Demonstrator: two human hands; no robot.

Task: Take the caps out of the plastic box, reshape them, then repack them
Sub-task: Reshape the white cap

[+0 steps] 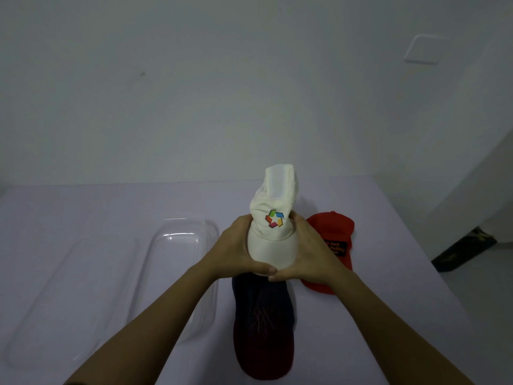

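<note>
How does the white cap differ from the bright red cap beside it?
The white cap is gripped upright by the left hand and right hand; the bright red cap lies on the table. The white cap shows a multicoloured logo, the bright red cap a dark lettered patch. Both have brims.

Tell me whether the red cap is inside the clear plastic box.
No, the red cap lies on the table, right of the white cap, well apart from the clear box on the left.

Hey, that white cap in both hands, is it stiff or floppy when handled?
Probably floppy: the white cap stands crumpled and squeezed narrow between the left hand and right hand. Its brim looks stiffer, keeping a smooth curve.
</note>
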